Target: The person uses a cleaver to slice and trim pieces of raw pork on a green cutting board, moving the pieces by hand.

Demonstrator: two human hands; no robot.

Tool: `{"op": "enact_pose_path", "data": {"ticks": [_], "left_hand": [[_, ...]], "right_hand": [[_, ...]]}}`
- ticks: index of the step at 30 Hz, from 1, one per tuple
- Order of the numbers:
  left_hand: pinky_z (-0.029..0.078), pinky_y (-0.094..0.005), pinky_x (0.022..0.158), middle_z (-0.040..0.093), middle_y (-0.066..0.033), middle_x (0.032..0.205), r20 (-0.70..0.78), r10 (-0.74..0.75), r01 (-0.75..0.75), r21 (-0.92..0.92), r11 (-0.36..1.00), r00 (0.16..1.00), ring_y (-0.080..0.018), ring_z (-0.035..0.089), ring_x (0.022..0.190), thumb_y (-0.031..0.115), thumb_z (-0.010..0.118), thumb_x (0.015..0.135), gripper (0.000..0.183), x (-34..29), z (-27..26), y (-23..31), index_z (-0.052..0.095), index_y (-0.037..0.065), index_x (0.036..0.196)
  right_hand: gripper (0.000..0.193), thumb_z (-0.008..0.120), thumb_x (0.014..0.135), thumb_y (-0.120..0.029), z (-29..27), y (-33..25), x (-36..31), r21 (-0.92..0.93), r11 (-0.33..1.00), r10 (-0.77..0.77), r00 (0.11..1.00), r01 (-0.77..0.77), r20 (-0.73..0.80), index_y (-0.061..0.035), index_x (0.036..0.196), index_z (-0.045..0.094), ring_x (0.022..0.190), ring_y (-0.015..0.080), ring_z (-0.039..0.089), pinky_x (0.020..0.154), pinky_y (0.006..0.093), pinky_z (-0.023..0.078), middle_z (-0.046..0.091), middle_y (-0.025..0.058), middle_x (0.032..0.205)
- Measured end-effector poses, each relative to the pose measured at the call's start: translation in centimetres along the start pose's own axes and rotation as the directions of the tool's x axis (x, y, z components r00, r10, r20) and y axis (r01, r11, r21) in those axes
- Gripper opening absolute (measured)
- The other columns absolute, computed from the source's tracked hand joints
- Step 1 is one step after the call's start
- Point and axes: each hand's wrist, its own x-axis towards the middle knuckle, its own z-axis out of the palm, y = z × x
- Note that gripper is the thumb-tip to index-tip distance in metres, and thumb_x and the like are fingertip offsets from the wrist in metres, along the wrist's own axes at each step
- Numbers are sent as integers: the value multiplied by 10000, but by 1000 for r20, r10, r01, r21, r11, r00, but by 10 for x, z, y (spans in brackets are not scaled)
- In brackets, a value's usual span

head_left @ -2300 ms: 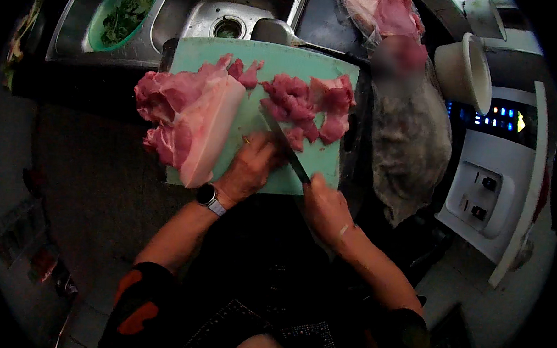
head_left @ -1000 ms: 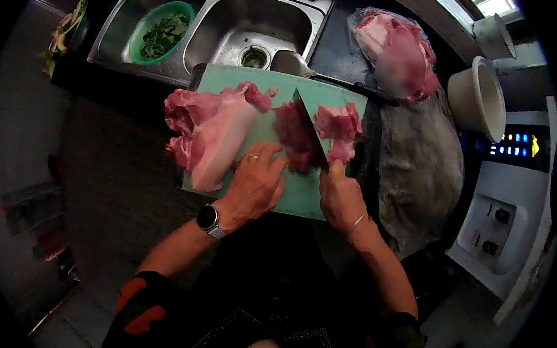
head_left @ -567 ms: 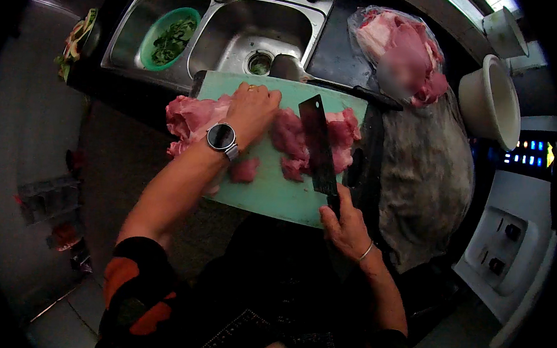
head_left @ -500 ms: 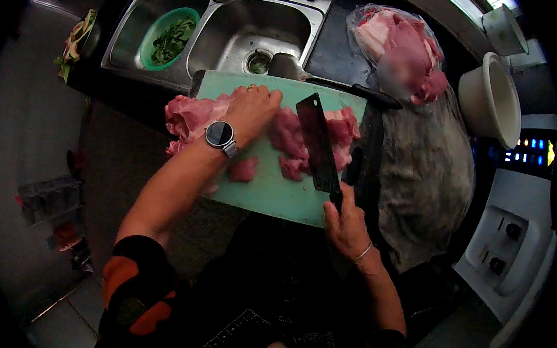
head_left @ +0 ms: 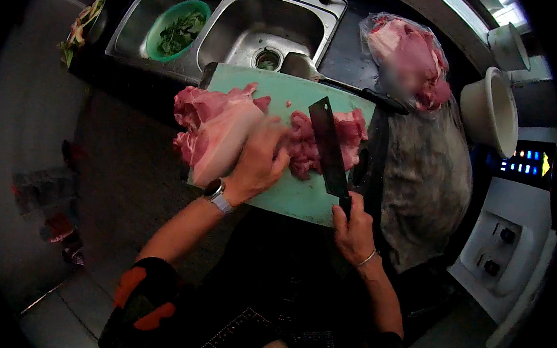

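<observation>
My right hand (head_left: 354,231) grips the handle of a dark cleaver (head_left: 328,148). Its broad blade points away from me, over the cut pieces of raw meat (head_left: 303,147) on the right half of a pale green cutting board (head_left: 277,202). My left hand (head_left: 260,163), with a watch on its wrist, is at the right edge of a large slab of raw meat (head_left: 221,130) on the board's left. Its fingers are bent and partly smeared by motion, so whether they hold anything is unclear. A tiny meat scrap (head_left: 288,104) lies near the board's far edge.
Beyond the board is a double steel sink (head_left: 261,25); a green basin (head_left: 156,35) of leafy greens stands in its left bowl. Another knife (head_left: 358,90) lies behind the board. To the right are bagged meat (head_left: 410,58), a grey cloth (head_left: 426,175) and a white tub (head_left: 493,113).
My left hand has moved toward me, uncovering more of the large slab. The small piece near my left wrist is out of sight. The cleaver stays over the cut pieces.
</observation>
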Motion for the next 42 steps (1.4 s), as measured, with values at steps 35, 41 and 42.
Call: {"op": "enact_pose_path", "data": {"ticks": [35, 41, 42], "left_hand": [[479, -437, 835, 567, -194, 988, 100, 118, -120, 15, 993, 988, -379, 567, 947, -36, 525, 810, 331, 59, 17, -56, 558, 27, 1134], [459, -460, 796, 547, -209, 961, 238, 84, -139, 224, 965, 968, -400, 548, 916, -32, 531, 782, 312, 78, -7, -60, 530, -7, 1093], [459, -460, 800, 549, -209, 966, 300, 97, -142, 132, 981, 949, -402, 547, 920, -30, 539, 777, 311, 73, -11, -57, 530, -12, 1087]], "right_hand": [[336, 607, 935, -123, -5, 4, -28, -109, 994, -48, 988, 32, -144, 14, 1218, 489, 734, 387, 680, 621, 409, 525, 650, 251, 820], [355, 611, 937, -125, 2, 6, -23, -78, 997, -21, 997, 15, -76, 10, 1235, 473, 725, 414, 670, 611, 432, 525, 645, 257, 833], [356, 609, 938, -124, 4, 4, -22, -88, 996, 1, 998, -6, -56, 9, 1238, 470, 726, 420, 667, 612, 438, 526, 644, 258, 838]]}}
